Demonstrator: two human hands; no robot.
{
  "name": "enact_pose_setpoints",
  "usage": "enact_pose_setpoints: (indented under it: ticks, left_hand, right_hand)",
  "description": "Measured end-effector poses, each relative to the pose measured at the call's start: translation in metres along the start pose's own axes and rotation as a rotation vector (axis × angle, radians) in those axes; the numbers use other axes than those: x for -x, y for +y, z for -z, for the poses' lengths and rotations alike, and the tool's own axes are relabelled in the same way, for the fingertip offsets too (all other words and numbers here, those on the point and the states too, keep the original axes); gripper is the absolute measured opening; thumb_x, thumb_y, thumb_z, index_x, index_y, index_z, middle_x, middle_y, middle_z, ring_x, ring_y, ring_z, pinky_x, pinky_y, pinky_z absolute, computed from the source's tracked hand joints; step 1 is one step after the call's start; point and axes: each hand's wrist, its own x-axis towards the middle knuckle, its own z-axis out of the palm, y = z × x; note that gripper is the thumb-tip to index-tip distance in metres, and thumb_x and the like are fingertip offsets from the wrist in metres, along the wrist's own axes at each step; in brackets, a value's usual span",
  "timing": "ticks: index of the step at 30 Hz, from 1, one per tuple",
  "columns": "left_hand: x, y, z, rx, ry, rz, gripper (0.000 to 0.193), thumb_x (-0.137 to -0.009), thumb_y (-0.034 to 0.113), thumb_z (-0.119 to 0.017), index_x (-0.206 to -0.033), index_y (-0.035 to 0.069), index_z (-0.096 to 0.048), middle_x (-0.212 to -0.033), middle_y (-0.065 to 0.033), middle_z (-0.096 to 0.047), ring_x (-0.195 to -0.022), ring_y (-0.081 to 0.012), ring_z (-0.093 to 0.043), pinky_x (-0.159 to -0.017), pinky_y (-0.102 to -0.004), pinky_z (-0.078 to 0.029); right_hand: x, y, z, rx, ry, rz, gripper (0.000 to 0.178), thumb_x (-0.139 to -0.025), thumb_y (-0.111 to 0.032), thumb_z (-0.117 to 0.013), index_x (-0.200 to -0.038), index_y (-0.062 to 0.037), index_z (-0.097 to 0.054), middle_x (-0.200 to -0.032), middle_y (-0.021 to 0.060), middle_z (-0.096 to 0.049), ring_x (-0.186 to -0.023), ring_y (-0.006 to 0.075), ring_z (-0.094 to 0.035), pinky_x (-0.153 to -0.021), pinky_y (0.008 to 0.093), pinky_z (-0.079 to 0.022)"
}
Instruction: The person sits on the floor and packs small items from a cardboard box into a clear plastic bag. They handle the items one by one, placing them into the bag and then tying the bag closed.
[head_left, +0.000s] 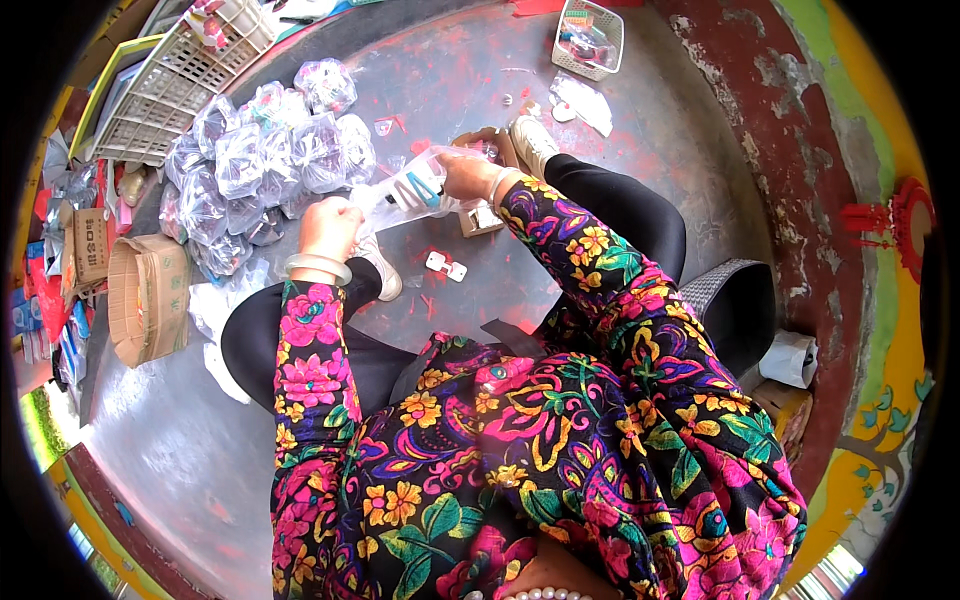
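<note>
The left forearm [313, 365] reaches straight forward, and the left hand [330, 230], back upward, has its fingers curled in tightly. The right forearm [585, 245] slants forward and leftward from the bent elbow; the right hand [468, 178] points left, fingertips partly hidden. The hands are apart, the right slightly farther forward.

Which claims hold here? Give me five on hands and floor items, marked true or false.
1. The left hand and right hand both hold a clear plastic bag. True.
2. Filled bags are piled on the person's right. False: the pile of filled bags is on the left.
3. A small white basket sits on the floor beyond the right hand. True.
4. Both hands are gloved. False: they are bare.
5. Only the right wrist wears a bangle. False: the left wrist has a pale bangle too.
</note>
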Motion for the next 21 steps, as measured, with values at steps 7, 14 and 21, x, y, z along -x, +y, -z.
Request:
enact_pose_setpoints:
  ticks: [7,14,21]
  left_hand:
    - [0.023,0.046,0.018,0.504,-0.027,-0.056,0.017,-0.077,0.015,-0.050,-0.076,0.001,-0.059,-0.051,-0.0050,-0.053,-0.036,-0.0076,-0.043,-0.033,-0.0207,-0.030]
    - [0.004,0.022,-0.003,-0.008,0.065,-0.016,0.016,-0.075,0.015,-0.053,-0.075,0.001,-0.060,-0.055,-0.0112,-0.058,-0.043,-0.0180,-0.054,-0.042,-0.0294,-0.042]
    - [-0.001,-0.021,-0.050,-0.716,-0.008,0.161,0.025,-0.068,0.017,-0.052,-0.087,0.004,-0.062,-0.093,-0.0190,-0.059,-0.089,-0.0325,-0.056,-0.077,-0.0392,-0.044]
  right_hand:
    - [0.025,-0.005,0.058,0.282,-0.144,0.173,0.065,-0.055,-0.013,-0.072,-0.114,-0.0001,-0.048,-0.117,0.0178,-0.047,-0.091,0.0315,-0.056,-0.080,0.0338,-0.045]
    - [0.016,-0.006,0.010,0.180,-0.201,0.046,0.069,-0.070,-0.013,-0.050,-0.130,0.0004,-0.019,-0.096,0.0197,-0.058,-0.082,0.0294,-0.059,-0.070,0.0351,-0.047]
    - [0.047,-0.034,-0.062,0.107,-0.223,-0.137,0.064,-0.074,-0.009,-0.044,-0.131,-0.0007,-0.015,-0.095,0.0206,-0.059,-0.087,0.0309,-0.059,-0.074,0.0372,-0.045]
